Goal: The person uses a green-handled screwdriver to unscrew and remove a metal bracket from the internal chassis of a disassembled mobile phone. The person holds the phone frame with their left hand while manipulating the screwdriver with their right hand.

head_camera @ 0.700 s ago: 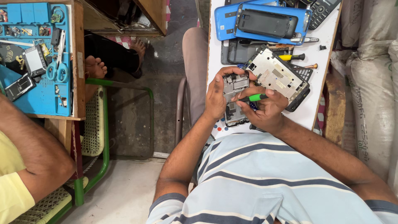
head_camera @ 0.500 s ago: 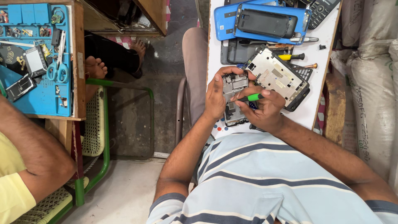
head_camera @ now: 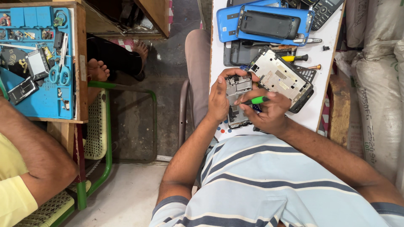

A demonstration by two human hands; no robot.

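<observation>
Currently: left hand [head_camera: 219,98] fingers grip opened phone [head_camera: 238,101], long axis pointing away | right hand [head_camera: 269,113] fingers pinch green screwdriver [head_camera: 255,101], tip pointing left onto phone.

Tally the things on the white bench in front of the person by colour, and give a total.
Blue: 1, the phone shell
Green: 1, the screwdriver in the right hand
Yellow: 1, the yellow-handled screwdriver
Black or dark grey: 3, the back cover, keypad phone, dark frame
Silver grey: 2, the circuit board, opened phone in the left hand
Total: 8
</observation>
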